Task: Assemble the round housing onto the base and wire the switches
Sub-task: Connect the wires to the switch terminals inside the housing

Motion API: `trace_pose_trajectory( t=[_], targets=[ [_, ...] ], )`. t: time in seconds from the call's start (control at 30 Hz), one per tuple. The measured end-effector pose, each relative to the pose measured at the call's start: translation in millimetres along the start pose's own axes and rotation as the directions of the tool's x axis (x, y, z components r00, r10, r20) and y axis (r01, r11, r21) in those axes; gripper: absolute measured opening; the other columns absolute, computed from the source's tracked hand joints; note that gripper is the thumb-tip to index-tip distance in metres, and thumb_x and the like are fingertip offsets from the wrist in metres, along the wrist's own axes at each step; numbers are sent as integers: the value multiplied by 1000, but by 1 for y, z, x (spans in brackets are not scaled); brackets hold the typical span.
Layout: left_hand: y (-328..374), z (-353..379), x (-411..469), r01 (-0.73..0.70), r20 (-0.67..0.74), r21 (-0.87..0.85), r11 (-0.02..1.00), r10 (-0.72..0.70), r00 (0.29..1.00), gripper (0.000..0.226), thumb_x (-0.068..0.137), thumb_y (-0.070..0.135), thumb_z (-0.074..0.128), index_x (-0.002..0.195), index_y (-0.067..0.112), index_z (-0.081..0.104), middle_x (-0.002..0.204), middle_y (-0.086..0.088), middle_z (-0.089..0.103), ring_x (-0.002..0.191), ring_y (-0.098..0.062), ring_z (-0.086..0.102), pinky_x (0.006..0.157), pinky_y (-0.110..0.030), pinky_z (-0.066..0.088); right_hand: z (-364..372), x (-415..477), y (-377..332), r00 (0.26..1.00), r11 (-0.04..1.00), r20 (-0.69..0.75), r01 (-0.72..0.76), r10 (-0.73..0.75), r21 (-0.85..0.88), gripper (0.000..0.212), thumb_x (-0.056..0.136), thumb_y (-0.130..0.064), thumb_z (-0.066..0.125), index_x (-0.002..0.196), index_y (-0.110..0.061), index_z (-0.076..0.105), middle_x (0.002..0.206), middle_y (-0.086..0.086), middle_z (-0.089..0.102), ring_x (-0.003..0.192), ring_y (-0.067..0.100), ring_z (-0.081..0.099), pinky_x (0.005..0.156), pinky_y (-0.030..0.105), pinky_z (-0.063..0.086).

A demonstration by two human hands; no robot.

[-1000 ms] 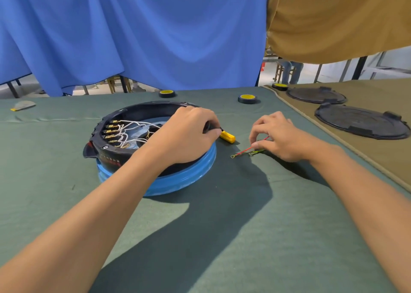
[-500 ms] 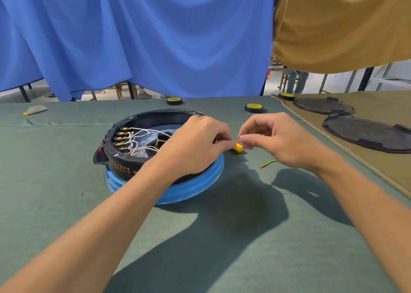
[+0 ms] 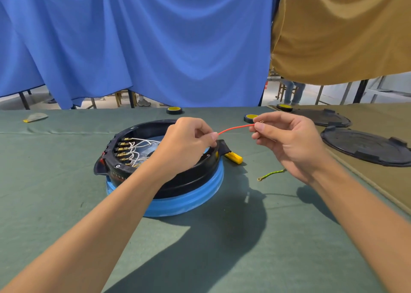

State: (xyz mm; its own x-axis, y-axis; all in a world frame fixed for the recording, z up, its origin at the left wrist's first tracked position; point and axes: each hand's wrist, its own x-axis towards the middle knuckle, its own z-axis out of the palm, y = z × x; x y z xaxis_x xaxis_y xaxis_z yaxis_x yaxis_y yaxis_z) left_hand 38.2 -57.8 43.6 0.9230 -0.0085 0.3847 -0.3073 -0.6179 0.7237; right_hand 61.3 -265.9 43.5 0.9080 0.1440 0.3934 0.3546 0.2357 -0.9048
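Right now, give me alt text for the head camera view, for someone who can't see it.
Left hand and right hand each pinch an end of a red wire near a black round housing seated on a blue base. A green-yellow wire and yellow part lie on the green cloth beside it.

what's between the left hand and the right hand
A thin red wire, its ends pinched by the left hand and the right hand; the head view shows it.
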Motion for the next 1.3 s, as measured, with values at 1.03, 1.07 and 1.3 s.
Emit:
trace_pose_trajectory(
  t=[1.03, 1.07, 1.3],
  targets=[
    [-21, -40, 38, -22, 161, 324, 946, -32, 986, 15, 94, 31, 66, 90, 22, 77, 74, 7, 70, 63, -11, 59, 48, -10, 43, 54, 11, 41, 981, 859, -194, -104, 6, -502, 12, 91, -20, 63, 83, -26, 70, 82, -6, 71, 73, 5, 63, 55, 20, 50],
    [-23, -38, 39, -20, 181, 340, 940, -45, 982, 15, 94, 31, 66, 91, 21, 77, 78, 5, 71, 68, -10, 61, 53, -10, 47, 57, 19, 42, 973, 865, -230, -127, 13, -486, 13, 91, -19, 62, 82, -26, 69, 83, -6, 71, 75, 7, 62, 60, 24, 51],
    [-28, -34, 39, -24, 219, 375, 927, -64, 974, 7, 88, 24, 73, 91, 19, 77, 83, 5, 70, 81, -13, 64, 65, -21, 48, 89, 35, 67, 908, 896, -419, -174, -15, -409, 15, 88, -17, 58, 78, -24, 67, 74, -13, 65, 70, 3, 57, 65, 22, 47]
  ],
)
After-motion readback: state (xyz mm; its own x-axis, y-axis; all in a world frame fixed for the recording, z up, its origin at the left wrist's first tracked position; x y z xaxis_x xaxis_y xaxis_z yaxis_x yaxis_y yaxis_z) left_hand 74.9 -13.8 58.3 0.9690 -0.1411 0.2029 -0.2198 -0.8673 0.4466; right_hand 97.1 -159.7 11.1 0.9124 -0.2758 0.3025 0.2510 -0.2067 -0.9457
